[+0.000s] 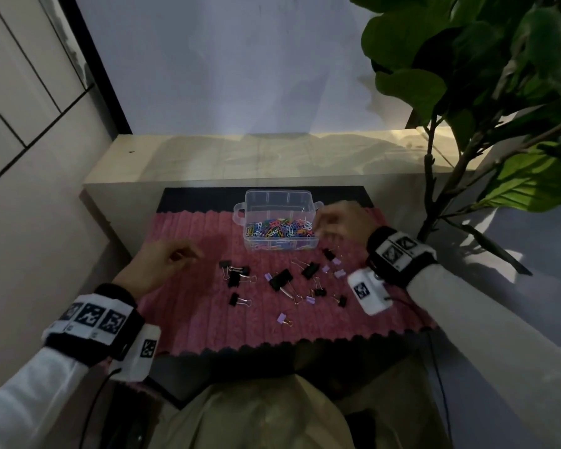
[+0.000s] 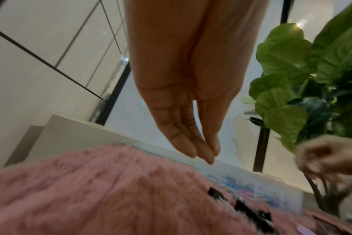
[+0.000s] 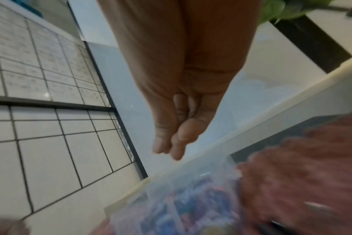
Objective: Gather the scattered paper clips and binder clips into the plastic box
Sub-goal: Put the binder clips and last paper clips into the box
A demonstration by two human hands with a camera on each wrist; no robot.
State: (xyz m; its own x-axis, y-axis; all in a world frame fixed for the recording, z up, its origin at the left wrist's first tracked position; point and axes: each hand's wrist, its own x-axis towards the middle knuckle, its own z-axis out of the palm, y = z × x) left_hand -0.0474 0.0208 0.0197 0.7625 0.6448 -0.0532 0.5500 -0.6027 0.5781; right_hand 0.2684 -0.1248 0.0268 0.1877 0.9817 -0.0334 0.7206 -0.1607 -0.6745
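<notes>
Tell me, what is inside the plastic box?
The plastic box holds a pile of coloured paper clips. No binder clips show among them; whatever lies beneath the pile is covered.

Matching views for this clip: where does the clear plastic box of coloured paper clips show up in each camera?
Head: plastic box sits centre, at the far edge of the pink mat.
Left wrist: lower right, a blurred pale-blue patch beyond the black binder clips.
Right wrist: bottom centre, blurred, below the fingertips.
Shared landmark: the pink mat, in all three.
</notes>
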